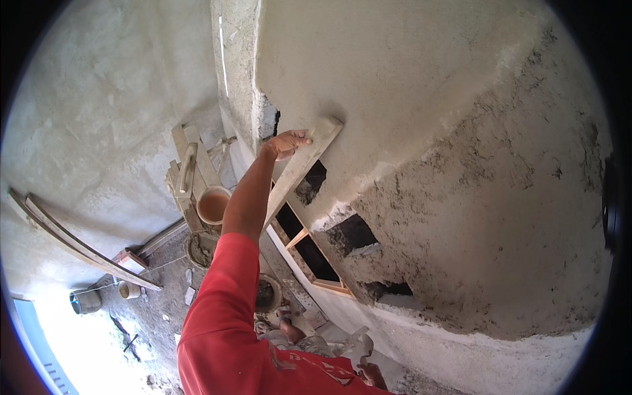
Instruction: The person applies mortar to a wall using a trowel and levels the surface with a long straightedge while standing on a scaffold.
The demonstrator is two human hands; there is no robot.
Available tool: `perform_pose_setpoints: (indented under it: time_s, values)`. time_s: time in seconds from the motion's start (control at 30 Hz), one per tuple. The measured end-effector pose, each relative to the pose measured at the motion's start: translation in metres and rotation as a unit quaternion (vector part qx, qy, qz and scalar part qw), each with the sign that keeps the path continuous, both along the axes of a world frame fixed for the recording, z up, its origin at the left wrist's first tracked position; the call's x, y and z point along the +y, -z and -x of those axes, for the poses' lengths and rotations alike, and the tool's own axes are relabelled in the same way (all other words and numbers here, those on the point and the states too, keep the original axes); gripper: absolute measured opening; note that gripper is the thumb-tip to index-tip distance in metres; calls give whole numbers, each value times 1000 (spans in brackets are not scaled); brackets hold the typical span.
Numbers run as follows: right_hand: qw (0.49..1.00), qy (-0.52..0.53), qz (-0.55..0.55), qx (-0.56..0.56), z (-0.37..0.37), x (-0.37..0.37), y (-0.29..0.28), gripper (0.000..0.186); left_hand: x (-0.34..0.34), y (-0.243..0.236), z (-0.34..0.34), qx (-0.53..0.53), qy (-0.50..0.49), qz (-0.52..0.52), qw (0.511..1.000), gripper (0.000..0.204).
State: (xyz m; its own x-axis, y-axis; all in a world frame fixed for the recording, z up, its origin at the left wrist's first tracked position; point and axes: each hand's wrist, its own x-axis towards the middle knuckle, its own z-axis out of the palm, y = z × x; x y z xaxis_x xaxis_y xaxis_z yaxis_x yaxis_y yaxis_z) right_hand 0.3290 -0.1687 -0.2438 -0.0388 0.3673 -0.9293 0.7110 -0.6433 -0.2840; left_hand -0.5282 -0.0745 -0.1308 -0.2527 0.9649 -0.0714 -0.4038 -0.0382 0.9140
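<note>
Left hand (288,143) on upper end of straightedge board (299,168), board flat against plastered wall (428,99), running down-left. Window frame (309,253) in wall below board. Right hand (374,375) at bottom edge, beside trowel (355,345). Bucket (212,205) left of arm, on wooden stand (187,174). Planks (72,240) lean on far left wall.
</note>
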Motion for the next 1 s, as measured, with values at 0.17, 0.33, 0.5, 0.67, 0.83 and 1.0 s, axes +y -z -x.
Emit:
perform_pose_setpoints:
  time_s: [0.17,0.33,0.5,0.67,0.83,1.0]
  values:
    - [999,-42,-12,-14,-3,2,7,23,-7,-8,-13,7,22,-23,999,65]
    - [1000,12,14,19,-24,1,20,23,-47,-35,-53,109,14,-23,994,76]
    - [999,-26,-1,-48,-24,3,26,22,-131,-76,-119,205,-57,3,977,75]
    - [999,-44,-4,-31,-8,7,13,19,-196,-82,-170,348,-26,118,930,65]
    - [998,-41,-51,-21,7,-6,-13,19,-220,-73,-211,230,-94,47,967,48]
    - [999,-5,-34,11,-17,-35,-9,22,-223,-91,-234,254,-164,7,953,40]
